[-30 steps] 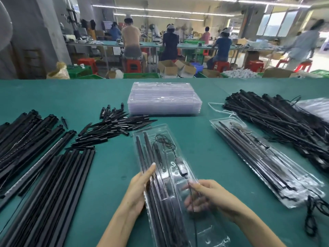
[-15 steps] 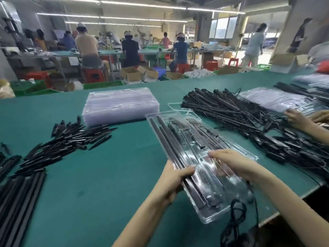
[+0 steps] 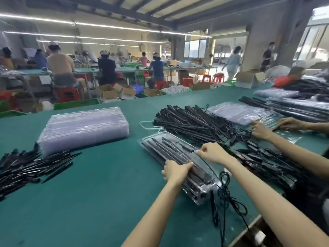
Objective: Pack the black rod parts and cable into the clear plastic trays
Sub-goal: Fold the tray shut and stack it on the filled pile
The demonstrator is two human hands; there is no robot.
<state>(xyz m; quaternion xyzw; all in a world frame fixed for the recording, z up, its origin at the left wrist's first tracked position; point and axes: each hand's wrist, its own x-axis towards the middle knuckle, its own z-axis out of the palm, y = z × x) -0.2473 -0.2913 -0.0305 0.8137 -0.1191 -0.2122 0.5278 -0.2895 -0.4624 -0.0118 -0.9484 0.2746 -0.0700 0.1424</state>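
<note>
A clear plastic tray [image 3: 160, 141] filled with black rods lies on top of another filled tray on the green table. My left hand [image 3: 175, 171] grips its near left edge. My right hand [image 3: 212, 151] pinches the right side of the tray, fingers curled. A black cable [image 3: 226, 189] hangs loose from the tray's near end towards the table edge.
A stack of empty clear trays [image 3: 83, 127] sits at the centre left. Short black pointed parts [image 3: 30, 168] lie at the left. A heap of black rods with cables [image 3: 194, 122] is right of the tray. Another person's hands [image 3: 261, 130] work at the right. The table edge [image 3: 249, 230] is near right.
The filled tray has moved right and now lies on the other filled tray beside the rod heap. My view has swung right. Both hands stayed on it.
</note>
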